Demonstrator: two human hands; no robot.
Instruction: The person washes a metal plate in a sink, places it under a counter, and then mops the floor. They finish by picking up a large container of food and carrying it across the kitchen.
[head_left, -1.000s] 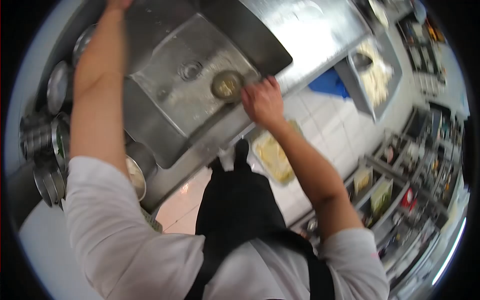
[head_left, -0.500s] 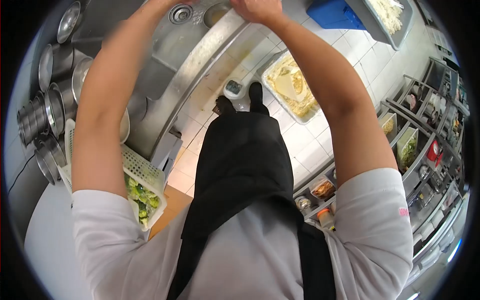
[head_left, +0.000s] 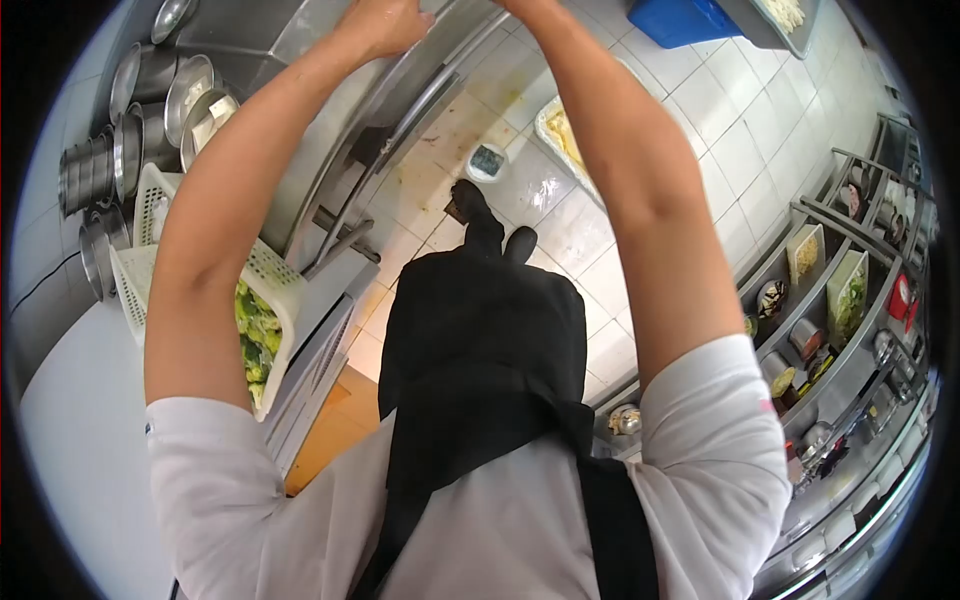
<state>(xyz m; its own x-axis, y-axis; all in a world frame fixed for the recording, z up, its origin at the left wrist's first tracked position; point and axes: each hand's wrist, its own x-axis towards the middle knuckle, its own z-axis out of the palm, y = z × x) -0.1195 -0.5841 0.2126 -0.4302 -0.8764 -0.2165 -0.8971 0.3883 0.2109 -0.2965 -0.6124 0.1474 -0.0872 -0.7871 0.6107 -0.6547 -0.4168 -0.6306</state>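
My left hand (head_left: 385, 24) is at the top edge of the view, over the front rim of the steel sink (head_left: 330, 130). Its fingers are curled in, and anything inside them is hidden. Only the wrist end of my right hand (head_left: 518, 5) shows at the top border; its fingers are cut off by the frame. Beside my left forearm, a white perforated basket (head_left: 285, 275) holds broccoli pieces (head_left: 258, 345).
Steel pots and bowls (head_left: 140, 80) stack up at left, by a white tabletop (head_left: 85, 450). On the tiled floor are a small white tub (head_left: 487, 163) and a tray of yellow food (head_left: 560, 130). A blue bin (head_left: 680, 22) stands top right; food containers (head_left: 805, 255) line a steel counter at right.
My view has shifted, so the sink drain has left the frame. My left hand has come into view over the sink rim, while my right hand has slipped mostly out at the top.
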